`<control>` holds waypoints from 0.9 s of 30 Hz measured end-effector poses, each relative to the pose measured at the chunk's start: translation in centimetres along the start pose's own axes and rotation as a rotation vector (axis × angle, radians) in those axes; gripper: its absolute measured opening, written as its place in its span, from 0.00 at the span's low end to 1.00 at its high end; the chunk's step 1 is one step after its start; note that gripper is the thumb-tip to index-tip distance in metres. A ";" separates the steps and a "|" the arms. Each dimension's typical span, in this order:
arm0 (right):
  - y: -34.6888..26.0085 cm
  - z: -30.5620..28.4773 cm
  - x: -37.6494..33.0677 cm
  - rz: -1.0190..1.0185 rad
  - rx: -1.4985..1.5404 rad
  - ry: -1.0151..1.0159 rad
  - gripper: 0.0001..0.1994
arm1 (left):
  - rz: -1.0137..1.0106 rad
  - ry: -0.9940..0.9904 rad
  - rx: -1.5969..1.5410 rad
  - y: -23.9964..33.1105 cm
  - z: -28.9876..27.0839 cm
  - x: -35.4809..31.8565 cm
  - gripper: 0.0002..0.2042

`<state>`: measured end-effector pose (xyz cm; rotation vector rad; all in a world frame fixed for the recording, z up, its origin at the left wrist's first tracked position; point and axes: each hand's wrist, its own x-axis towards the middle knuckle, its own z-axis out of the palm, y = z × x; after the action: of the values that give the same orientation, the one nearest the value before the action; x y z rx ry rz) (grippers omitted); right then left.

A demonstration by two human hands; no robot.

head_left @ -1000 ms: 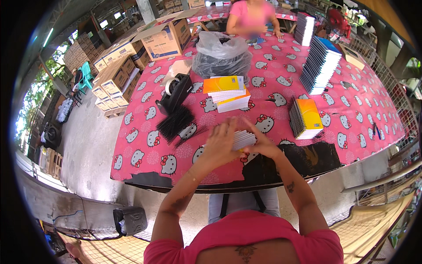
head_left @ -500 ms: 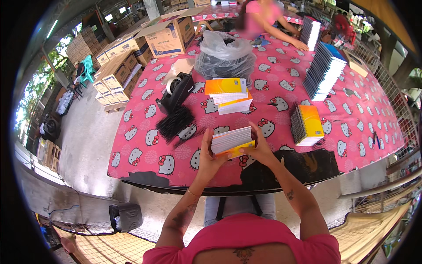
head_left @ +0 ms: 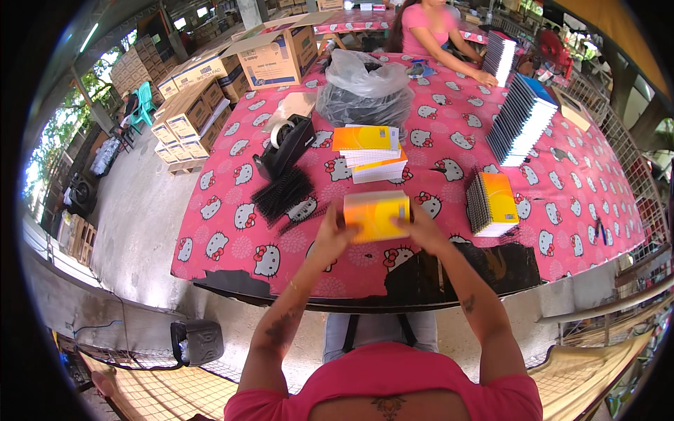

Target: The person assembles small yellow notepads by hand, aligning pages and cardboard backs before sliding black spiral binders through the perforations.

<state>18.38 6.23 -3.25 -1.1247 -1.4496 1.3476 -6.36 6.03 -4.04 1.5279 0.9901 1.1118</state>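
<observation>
Between both hands, above the near part of the table, I grip a small stack of notepads [head_left: 377, 216] with a yellow-orange cover facing up, slightly blurred. My left hand [head_left: 335, 235] closes on its left side, thumb over the cover. On the opposite side my right hand [head_left: 424, 228] holds it the same way. Just beyond lie more yellow-covered pads [head_left: 365, 139] in a loose pile with white page edges. To the right stands a stack of spiral notebooks [head_left: 493, 203] with yellow covers. Black plastic binding coils [head_left: 282, 196] lie in a heap to the left.
A black tape dispenser [head_left: 286, 147] sits behind the coils. Beyond it are a plastic bag [head_left: 365, 95] and an open carton [head_left: 270, 59]. Tall notebook stacks [head_left: 521, 119] rise at the right, where a co-worker's hand [head_left: 484, 78] touches one. Small pliers [head_left: 602, 231] lie near the right edge.
The pads in my hands have tipped so the yellow cover now faces up instead of the white page edges. At the far side, the co-worker has become more upright.
</observation>
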 end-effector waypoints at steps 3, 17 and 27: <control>-0.2 -1.9 3.7 0.252 0.165 0.024 0.28 | -0.028 0.073 0.174 1.3 -0.3 4.3 0.33; -0.9 -1.5 0.8 -0.220 -0.027 0.437 0.32 | 0.609 0.027 0.898 4.4 1.9 3.6 0.13; 2.5 1.8 -5.7 -0.124 0.011 0.208 0.24 | 0.475 0.369 0.715 1.7 2.1 -1.7 0.17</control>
<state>18.24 0.30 -5.87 -1.1140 -1.3361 1.1164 -4.66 3.53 -2.92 2.2640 1.4181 1.5017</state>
